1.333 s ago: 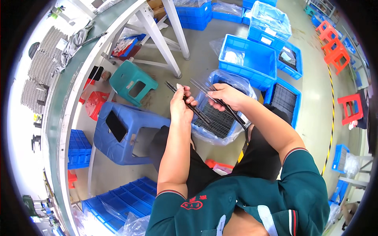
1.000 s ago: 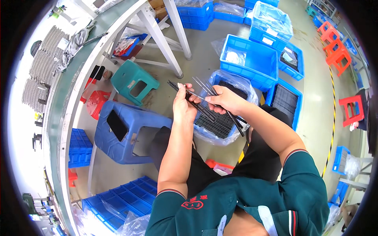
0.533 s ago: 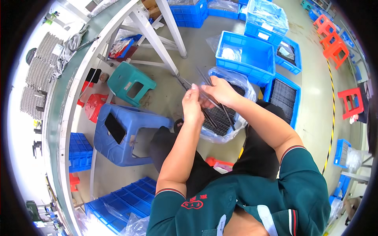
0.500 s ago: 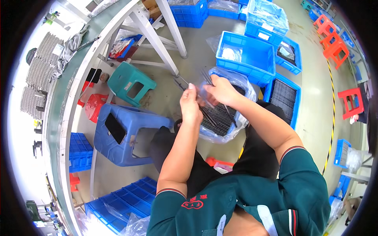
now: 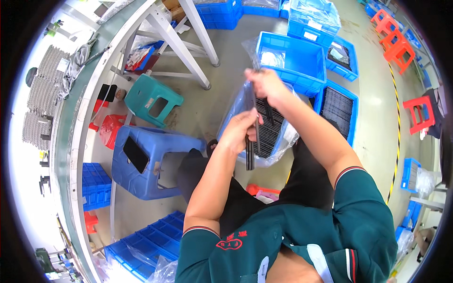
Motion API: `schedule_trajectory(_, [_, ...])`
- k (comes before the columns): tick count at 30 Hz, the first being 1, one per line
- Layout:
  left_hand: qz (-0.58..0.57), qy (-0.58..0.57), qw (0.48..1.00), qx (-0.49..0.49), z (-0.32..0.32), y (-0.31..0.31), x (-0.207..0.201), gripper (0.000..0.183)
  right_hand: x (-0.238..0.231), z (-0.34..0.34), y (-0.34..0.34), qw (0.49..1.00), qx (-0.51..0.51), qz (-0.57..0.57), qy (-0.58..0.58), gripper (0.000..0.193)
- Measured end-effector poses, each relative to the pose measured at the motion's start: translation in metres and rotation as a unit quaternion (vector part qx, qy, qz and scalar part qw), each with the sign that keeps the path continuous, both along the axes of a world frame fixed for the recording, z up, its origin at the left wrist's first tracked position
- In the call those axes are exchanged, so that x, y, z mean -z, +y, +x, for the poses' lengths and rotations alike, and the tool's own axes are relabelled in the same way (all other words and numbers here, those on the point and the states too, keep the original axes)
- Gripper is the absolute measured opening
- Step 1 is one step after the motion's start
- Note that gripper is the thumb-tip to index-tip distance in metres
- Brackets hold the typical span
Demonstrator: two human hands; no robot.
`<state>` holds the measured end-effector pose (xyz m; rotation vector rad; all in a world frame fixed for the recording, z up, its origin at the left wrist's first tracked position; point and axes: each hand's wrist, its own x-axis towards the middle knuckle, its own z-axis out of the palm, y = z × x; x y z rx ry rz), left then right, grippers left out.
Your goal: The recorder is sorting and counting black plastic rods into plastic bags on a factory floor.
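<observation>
My left hand (image 5: 241, 128) is closed round a few thin black strips (image 5: 250, 158), whose ends hang below the fingers. Farther out and slightly to the right, my right hand (image 5: 268, 87) pinches more black strips (image 5: 269, 112); its fingertips are a little blurred. Both hands are over a bin lined with a clear plastic bag (image 5: 284, 141), between my knees. Rows of black strips (image 5: 270, 137) lie in that bin, partly hidden by my hands.
An open blue crate (image 5: 297, 63) stands beyond the bin, and a crate of black strips (image 5: 337, 108) is at the right. On the left are a blue stool (image 5: 155, 160) with a black phone (image 5: 136, 154) on it, a green stool (image 5: 151, 100) and a white-framed workbench (image 5: 87, 111).
The strips, spread at slants before, now point nearly upright. My right hand has moved slightly away from me, and my left hand a little to the right. The view has shifted slightly.
</observation>
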<state>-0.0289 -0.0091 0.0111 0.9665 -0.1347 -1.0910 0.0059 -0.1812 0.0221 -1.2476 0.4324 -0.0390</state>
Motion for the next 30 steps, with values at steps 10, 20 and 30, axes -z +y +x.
schedule_trajectory(10, [-0.041, 0.048, 0.997, 0.038, 0.000, 0.007, -0.008, 0.032, -0.012, 0.020, -0.060, 0.982, 0.168, 0.056, -0.071, 0.023])
schedule_trajectory(20, [-0.055, 0.081, 0.994, -0.050, 0.000, 0.000, -0.003, 0.033, 0.012, 0.038, -0.053, 0.968, 0.221, 0.116, -0.023, 0.025])
schedule_trajectory(30, [-0.078, 0.119, 0.988, -0.054, 0.001, 0.010, 0.000, 0.030, 0.011, 0.025, -0.044, 0.968, 0.206, 0.109, -0.096, 0.021])
